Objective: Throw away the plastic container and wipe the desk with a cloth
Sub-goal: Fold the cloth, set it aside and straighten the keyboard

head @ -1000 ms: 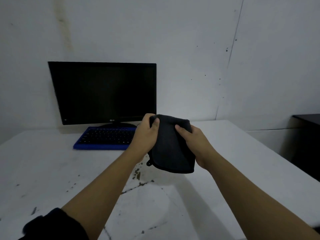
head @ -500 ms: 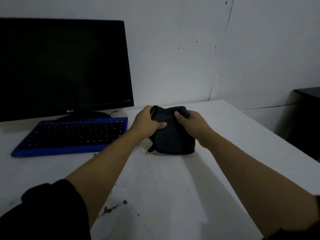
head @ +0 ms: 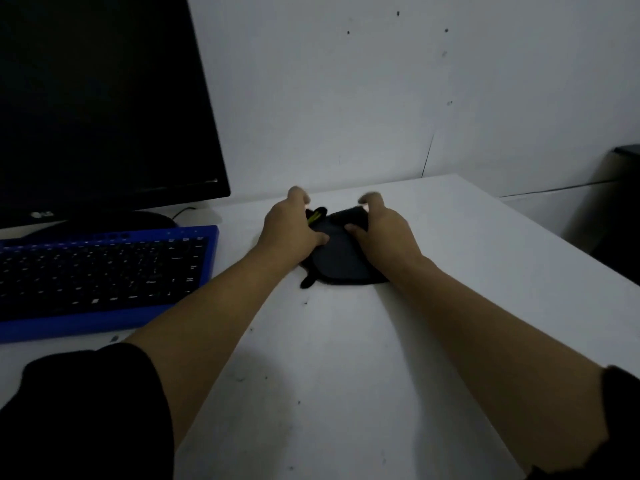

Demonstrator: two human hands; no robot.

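A dark cloth [head: 337,261] with a small yellow tag lies on the white desk [head: 346,358], close to the far wall. My left hand [head: 289,230] holds its left side, thumb on top and fingers curled over the far edge. On the cloth's right side, my right hand [head: 386,230] holds it the same way. The fingertips of both hands are blurred. No plastic container is in view.
A blue keyboard [head: 104,271] lies at the left, in front of a black monitor [head: 86,98] on its stand. The desk's right edge runs diagonally at the right, and a dark piece of furniture [head: 623,202] stands beyond it. Small dark specks mark the desk.
Both hands have brought the cloth down from mid-air onto the desk and pushed it towards the wall. The camera has moved forward and to the right.
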